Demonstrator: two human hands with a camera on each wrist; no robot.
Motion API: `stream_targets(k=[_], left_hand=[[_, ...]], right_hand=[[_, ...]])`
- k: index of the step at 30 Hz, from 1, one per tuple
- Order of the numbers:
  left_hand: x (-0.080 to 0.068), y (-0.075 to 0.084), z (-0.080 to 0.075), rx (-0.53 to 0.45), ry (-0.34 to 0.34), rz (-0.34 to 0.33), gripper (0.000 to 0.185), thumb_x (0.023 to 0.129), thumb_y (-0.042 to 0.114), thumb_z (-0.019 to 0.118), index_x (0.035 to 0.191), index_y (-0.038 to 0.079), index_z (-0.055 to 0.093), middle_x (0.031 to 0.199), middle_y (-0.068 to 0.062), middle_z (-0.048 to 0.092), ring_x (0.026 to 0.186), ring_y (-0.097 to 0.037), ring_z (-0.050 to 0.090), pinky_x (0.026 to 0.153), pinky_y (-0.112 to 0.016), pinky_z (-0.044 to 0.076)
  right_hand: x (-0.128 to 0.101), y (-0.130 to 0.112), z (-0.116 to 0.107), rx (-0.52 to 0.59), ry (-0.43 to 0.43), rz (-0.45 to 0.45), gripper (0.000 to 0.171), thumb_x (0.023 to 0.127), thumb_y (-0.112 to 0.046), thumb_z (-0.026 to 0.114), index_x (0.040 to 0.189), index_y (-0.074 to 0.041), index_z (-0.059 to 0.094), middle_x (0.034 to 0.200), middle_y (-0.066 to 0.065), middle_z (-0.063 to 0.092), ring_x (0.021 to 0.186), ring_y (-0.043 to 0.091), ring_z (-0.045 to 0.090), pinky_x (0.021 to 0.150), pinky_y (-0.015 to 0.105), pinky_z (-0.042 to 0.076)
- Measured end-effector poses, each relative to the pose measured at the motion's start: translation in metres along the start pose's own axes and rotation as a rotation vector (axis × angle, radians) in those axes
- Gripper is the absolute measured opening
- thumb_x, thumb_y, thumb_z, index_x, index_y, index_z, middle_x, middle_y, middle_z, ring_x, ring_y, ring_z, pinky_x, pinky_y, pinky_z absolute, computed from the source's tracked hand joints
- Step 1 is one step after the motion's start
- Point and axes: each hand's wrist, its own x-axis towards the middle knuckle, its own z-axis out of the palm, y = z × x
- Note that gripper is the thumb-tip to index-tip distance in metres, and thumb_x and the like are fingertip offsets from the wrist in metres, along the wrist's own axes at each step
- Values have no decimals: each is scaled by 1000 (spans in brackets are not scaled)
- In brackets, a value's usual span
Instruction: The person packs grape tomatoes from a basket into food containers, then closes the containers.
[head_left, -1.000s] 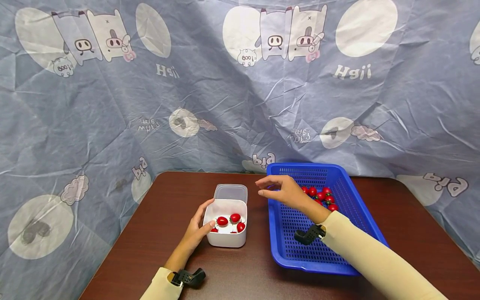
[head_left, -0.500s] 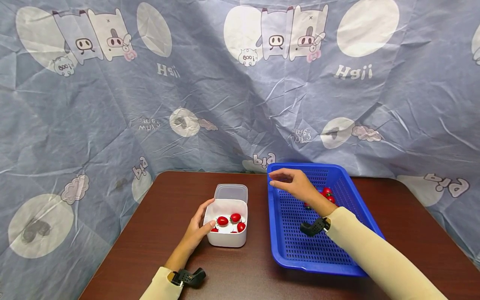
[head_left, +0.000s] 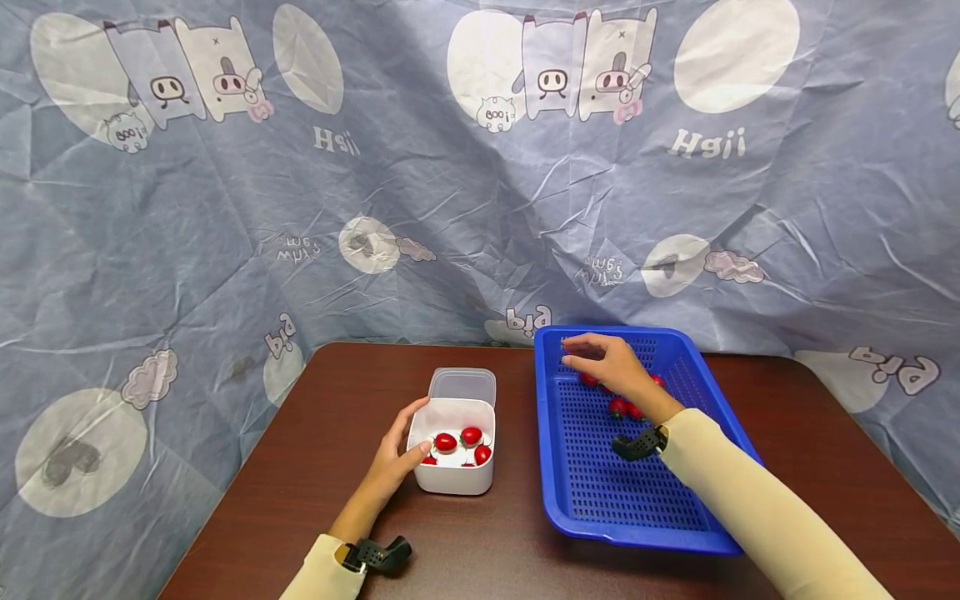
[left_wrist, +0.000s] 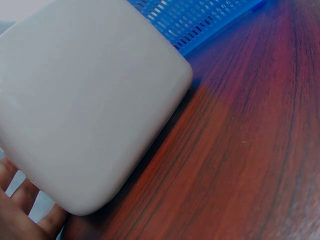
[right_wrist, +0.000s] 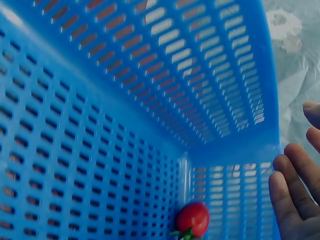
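Nearest, at the bottom edge: two cream sleeves, each with a black wrist mount, over a dark brown desk [head_left: 315, 467].

Left hand [head_left: 393, 457]: forearm angled up and to the right, fingers relaxed and laid against the left wall of a white container [head_left: 454, 479], thumb near its top rim; nothing pinched. In the left wrist view, only fingertips seen at the lower left, against the container's rounded wall [left_wrist: 85, 105].

Inside the white container: several red cherry tomatoes [head_left: 471, 435]. Clear lid [head_left: 461, 387] lying just behind the container, touching its far side.

To the right, near the container but apart: blue perforated basket [head_left: 592, 492] on the desk. Right forearm stretched across it from the near right toward the far left corner. Right hand [head_left: 609, 363] hovering palm down over the far part, fingers loosely spread and slightly bent, holding nothing. More cherry tomatoes [head_left: 618, 407] on the basket floor beneath and just beside the hand and wrist; one tomato [right_wrist: 193, 219] in the far corner in the right wrist view, close to the fingers [right_wrist: 290, 200].

Farthest: blue-grey printed cloth backdrop [head_left: 225, 208] with cartoon pigs.
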Motion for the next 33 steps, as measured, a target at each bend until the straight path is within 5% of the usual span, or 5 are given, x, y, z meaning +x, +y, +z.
stream_targets(k=[8, 33], left_hand=[[0, 0, 0, 11, -5, 1, 64, 89, 16, 60, 148, 17, 34, 142, -15, 43, 121, -40, 46, 93, -31, 46], [0, -3, -1, 9, -3, 15, 65, 89, 15, 59, 148, 17, 34, 141, -17, 44, 119, -40, 47, 91, -33, 47]], right_hand=[[0, 23, -7, -79, 10, 98, 47, 85, -32, 74, 122, -6, 65, 117, 16, 67, 104, 28, 64, 91, 48, 47], [-5, 55, -10, -197, -40, 210, 44, 86, -27, 73, 125, -9, 64, 119, 15, 66, 105, 31, 63, 90, 50, 47]])
